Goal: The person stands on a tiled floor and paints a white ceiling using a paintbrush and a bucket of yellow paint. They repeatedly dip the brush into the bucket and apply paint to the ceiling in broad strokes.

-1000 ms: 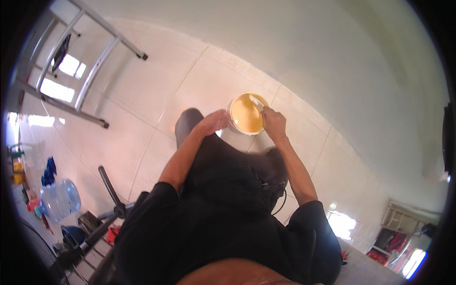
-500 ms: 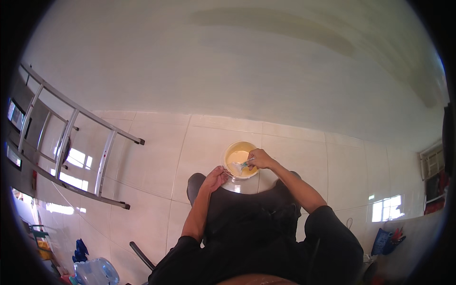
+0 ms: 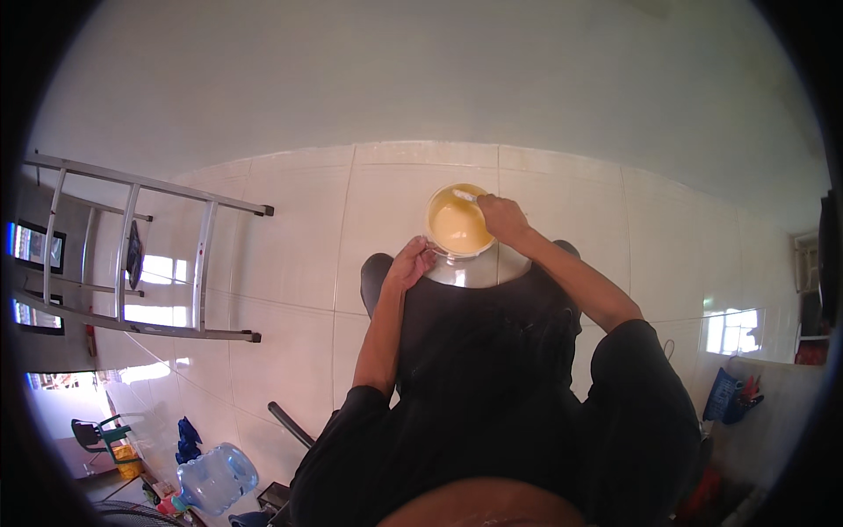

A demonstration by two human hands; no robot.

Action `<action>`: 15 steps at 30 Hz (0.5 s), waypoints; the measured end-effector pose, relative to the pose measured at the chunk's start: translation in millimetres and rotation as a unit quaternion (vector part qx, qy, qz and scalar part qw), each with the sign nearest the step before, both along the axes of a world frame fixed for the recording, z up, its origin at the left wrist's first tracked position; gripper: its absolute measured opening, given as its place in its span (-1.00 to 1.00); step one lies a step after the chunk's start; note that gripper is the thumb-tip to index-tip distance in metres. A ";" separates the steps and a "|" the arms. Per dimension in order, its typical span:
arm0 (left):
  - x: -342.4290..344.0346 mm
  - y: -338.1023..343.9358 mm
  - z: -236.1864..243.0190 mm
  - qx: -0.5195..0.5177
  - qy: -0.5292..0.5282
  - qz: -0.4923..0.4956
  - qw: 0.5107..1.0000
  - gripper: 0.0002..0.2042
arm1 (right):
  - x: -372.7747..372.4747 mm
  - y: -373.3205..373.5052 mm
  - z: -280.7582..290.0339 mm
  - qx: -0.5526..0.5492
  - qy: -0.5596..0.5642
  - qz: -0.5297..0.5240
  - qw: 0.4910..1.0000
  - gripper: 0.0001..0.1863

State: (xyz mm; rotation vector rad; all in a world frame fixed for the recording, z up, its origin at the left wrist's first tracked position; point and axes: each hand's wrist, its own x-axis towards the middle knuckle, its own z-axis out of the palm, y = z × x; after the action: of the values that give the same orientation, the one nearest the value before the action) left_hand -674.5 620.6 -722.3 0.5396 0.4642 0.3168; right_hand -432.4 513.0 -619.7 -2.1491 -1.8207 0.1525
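Head view: left hand point(image 3: 409, 264) grips bowl point(image 3: 458, 221); right hand point(image 3: 503, 217) curls over rim.

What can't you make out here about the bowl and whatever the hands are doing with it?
- Head view: the tool in the right hand is mostly covered by the fingers; only a pale tip shows over the yellow mixture.
- The bowl bottom and what it rests on are hidden by the person's dark lap.
- The left hand sits at the rim; its fingertips are hidden.
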 end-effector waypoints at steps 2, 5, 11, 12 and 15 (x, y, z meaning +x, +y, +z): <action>1.3 4.1 -0.4 -0.008 -0.020 -0.012 1.000 -0.91 | 2.5 -0.2 2.9 -0.007 0.014 -0.046 0.999 -0.84; 1.9 2.3 -2.1 -0.016 0.023 0.022 0.999 -0.91 | 5.4 -0.5 6.3 -0.040 0.093 -0.058 0.993 -0.83; -0.6 6.8 -9.2 -0.013 0.011 -0.001 1.000 -0.92 | 11.1 3.3 -0.8 -0.136 0.349 -0.059 0.925 -0.77; -1.2 7.4 -10.6 -0.013 0.006 -0.002 1.000 -0.92 | 11.3 3.2 -0.9 -0.107 0.309 -0.048 0.944 -0.78; 0.6 8.2 -10.2 -0.014 0.001 -0.003 1.000 -0.92 | 11.3 1.8 3.8 -0.013 0.178 -0.023 0.984 -0.80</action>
State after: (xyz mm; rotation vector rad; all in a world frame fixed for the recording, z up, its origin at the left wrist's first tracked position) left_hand -673.9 628.9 -732.5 0.5137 0.4687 0.3029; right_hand -421.1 514.8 -615.9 -2.0210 -1.5717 0.5161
